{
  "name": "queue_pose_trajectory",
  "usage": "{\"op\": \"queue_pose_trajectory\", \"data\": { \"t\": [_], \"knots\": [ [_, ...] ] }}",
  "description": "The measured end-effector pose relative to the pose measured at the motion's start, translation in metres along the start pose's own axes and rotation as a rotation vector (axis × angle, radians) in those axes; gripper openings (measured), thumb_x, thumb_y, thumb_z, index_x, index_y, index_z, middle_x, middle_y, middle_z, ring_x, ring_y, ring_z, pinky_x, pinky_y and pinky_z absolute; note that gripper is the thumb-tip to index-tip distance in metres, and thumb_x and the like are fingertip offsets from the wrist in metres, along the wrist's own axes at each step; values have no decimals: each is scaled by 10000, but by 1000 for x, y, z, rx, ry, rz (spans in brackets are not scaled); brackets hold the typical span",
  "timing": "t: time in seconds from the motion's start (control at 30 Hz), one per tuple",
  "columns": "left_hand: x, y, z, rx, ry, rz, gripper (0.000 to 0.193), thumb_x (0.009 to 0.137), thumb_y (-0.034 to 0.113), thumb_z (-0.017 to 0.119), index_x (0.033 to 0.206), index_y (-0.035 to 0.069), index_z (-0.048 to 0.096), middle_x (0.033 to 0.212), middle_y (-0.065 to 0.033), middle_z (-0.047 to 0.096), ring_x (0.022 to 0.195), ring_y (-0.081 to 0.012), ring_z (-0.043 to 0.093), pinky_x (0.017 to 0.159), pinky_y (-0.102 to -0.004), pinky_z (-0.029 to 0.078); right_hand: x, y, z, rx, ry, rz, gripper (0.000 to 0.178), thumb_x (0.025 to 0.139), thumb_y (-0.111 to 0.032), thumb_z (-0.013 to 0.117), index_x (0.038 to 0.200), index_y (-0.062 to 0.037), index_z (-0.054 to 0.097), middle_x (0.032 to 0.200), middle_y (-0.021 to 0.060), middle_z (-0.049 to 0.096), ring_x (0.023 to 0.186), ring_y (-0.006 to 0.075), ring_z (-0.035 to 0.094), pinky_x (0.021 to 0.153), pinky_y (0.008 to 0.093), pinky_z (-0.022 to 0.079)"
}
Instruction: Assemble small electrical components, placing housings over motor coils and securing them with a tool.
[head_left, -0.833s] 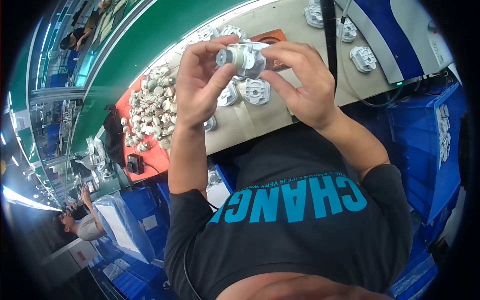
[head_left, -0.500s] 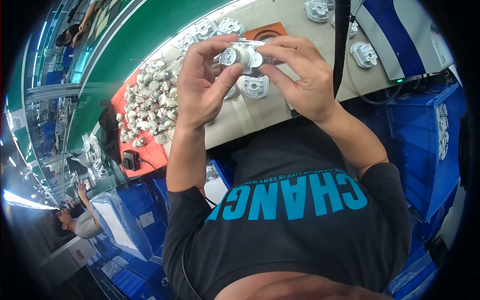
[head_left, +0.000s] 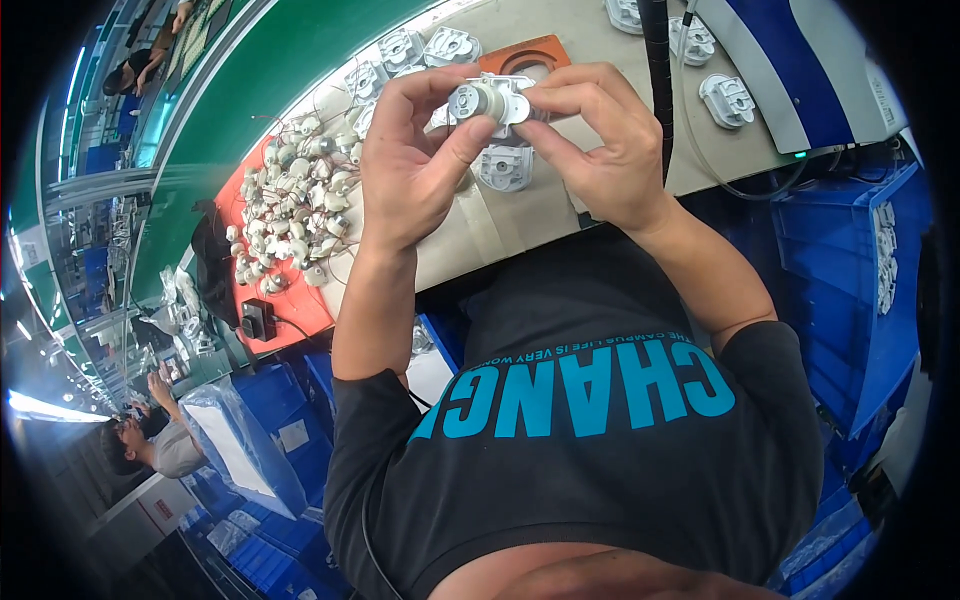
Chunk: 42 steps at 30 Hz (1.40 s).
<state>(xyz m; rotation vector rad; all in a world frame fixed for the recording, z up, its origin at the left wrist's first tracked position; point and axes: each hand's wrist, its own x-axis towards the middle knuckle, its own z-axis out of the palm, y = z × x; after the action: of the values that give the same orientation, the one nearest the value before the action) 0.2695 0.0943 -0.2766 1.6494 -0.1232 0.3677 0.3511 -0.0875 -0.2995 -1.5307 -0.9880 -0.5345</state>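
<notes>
Both of my hands are raised over the workbench and share one small white plastic housing with a round metal motor set in it. My left hand pinches the motor side with thumb and fingers. From the right, my right hand grips the housing's edge. A similar white housing lies on the bench just below the held part. A pile of several small motors with thin wires rests on a red tray to the left.
More white housings lie along the back of the bench, with an orange fixture plate behind my hands. A black hose hangs down at right. Blue crates stand beside me. Another person sits at lower left.
My hands and the held part have drifted slightly up and to the right in the picture; the grip on the housing and motor stays the same.
</notes>
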Motion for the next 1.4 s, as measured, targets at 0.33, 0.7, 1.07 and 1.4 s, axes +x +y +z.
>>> {"op": "queue_pose_trajectory", "data": {
  "t": [0.33, 0.7, 1.07, 1.4],
  "knots": [
    [4, 3, 5, -305, 52, -283, 325, 1030, 244, 629, 1237, -5, 613, 1135, -81, 677, 968, -125, 672, 750, -243, 556, -5, 6, 0, 90, -50, 88, 287, 766, 36, 805, 1027, -29, 707, 984, 87, 658, 782, 179, 676, 671, 286, 582],
    [4, -8, -2, -557, 16, -545, 625, 937, 321, 744, 1393, -27, 498, 1255, -139, 622, 1108, -221, 641, 877, -321, 550, -6, 7, -3, 194, -65, 122, 285, 782, 58, 786, 1045, -9, 700, 991, 103, 658, 824, 184, 685, 725, 279, 603],
    [1, -9, 4, -446, -61, -415, 650, 996, 405, 625, 1437, -30, 427, 1265, -215, 615, 1148, -326, 655, 976, -542, 565, -5, 6, -8, 165, -120, 145, 298, 791, 47, 772, 1080, -5, 718, 1039, 114, 685, 837, 202, 713, 733, 297, 581],
    [-3, -13, 6, -472, -64, -387, 612, 1002, 340, 639, 1440, -31, 426, 1247, -201, 620, 1121, -310, 665, 952, -519, 580, -10, 9, -7, 113, -112, 90, 290, 774, 34, 793, 1052, -11, 723, 1018, 108, 690, 828, 200, 713, 735, 293, 583]
  ]
}}
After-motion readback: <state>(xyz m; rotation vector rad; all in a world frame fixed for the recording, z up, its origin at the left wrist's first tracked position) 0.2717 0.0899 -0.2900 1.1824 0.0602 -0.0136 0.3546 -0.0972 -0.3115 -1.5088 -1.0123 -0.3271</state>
